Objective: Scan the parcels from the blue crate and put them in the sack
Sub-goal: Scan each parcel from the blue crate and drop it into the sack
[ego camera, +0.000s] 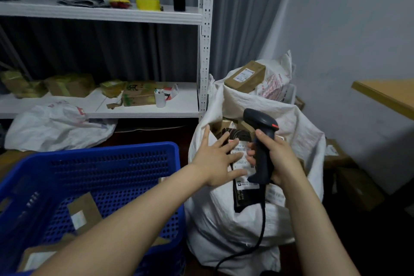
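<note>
Shelving behind; left hand [216, 159] spread flat on black parcel [240, 177] at sack [224, 219] mouth, right hand [277, 159] gripping scanner [261, 148]: drop-in step, next fetch from blue crate [112, 163].

- Both forearms are bare, with no sleeve showing on either.
- Left hand [216, 159]: no glove, ring, watch or band shows.
- Right hand [280, 159]: likewise ungloved, with short, plain nails and a bare wrist.
</note>
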